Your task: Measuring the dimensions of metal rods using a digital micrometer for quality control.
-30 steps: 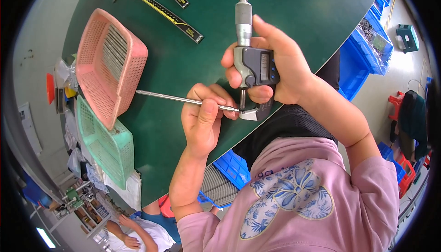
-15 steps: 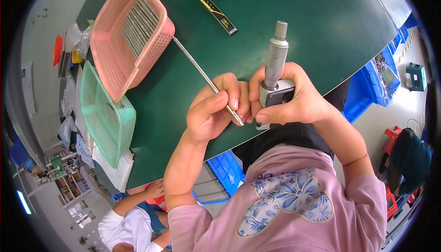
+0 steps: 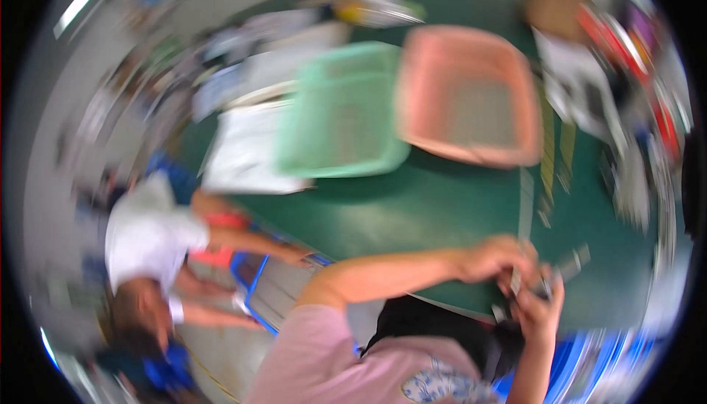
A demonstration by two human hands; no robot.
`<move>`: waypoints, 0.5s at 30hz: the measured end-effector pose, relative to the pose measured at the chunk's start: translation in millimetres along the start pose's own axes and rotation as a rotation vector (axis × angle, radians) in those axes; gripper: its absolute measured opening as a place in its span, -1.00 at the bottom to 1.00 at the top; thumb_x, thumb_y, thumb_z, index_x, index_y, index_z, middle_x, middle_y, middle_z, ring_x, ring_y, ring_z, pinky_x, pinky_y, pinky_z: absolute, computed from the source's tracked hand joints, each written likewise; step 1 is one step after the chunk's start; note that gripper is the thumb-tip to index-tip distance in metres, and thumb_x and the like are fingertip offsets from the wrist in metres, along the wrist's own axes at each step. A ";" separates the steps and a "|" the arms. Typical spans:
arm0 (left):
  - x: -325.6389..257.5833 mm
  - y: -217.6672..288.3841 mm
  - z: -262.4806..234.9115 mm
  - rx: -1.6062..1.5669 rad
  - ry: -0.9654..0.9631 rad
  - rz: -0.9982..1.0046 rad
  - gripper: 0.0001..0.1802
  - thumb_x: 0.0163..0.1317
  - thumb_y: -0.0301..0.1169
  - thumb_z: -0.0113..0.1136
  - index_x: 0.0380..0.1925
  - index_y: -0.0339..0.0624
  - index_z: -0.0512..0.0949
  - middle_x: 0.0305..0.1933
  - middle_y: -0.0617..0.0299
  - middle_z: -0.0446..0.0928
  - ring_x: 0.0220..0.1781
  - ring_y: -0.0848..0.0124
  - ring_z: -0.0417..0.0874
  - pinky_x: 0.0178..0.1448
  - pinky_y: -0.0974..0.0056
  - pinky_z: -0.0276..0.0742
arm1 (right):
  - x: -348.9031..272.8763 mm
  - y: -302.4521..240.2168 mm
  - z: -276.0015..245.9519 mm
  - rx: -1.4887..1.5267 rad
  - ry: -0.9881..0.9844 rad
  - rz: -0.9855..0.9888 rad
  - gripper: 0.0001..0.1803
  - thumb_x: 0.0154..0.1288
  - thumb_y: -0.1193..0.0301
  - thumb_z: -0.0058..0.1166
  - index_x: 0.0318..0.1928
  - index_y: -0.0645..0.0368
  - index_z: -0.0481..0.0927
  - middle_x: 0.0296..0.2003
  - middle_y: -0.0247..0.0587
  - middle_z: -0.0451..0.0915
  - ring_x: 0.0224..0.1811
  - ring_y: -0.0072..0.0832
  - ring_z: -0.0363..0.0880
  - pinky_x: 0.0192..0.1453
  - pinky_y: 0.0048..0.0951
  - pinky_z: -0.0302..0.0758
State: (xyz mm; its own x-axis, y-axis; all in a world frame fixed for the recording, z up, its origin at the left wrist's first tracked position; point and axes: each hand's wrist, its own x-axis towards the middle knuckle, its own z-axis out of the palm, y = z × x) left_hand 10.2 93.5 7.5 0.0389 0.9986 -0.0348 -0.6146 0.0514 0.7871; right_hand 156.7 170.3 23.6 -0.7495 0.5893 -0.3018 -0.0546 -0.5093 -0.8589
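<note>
The picture is smeared by motion. My left hand (image 3: 492, 258) is closed around a thin metal rod (image 3: 525, 209), which sticks out from the fingers toward the pink basket. Right beside it, my right hand (image 3: 539, 310) grips a micrometer (image 3: 573, 261), its silver barrel pointing away from the hand. Both hands are close together over the front edge of the green table. Blur hides whether the rod touches the micrometer's jaws.
A pink basket (image 3: 418, 102) with grey contents and a green basket (image 3: 298, 135) stand on the table (image 3: 353, 220). White papers (image 3: 243, 150) lie left; yellow-black rulers (image 3: 547, 150) lie right. A co-worker in a white shirt (image 3: 151, 231) reaches toward a blue-edged crate (image 3: 254, 286).
The view has swung left, so the baskets appear nearer the middle and my hands farther right. More of the co-worker shows. Rod and micrometer are still held.
</note>
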 end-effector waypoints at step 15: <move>77.5 -27.5 -18.0 -0.073 0.096 0.164 -0.84 -0.08 -0.43 -0.04 -0.66 -0.32 0.43 -0.70 0.08 0.43 -0.73 0.38 0.42 -0.62 0.29 0.41 | 72.1 -65.3 -37.9 -0.559 -0.639 0.046 -0.61 0.03 0.12 0.06 -0.38 0.24 0.44 -0.47 -0.27 0.46 -0.66 -0.68 0.27 -0.62 -0.65 0.20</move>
State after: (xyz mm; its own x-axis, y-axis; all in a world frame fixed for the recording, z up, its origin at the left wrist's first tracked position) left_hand 15.9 169.6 -27.9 -0.1394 0.9898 0.0290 -0.6621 -0.1149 0.7405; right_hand 131.2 269.8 42.2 -0.9808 0.0226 -0.1938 0.1928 -0.0400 -0.9804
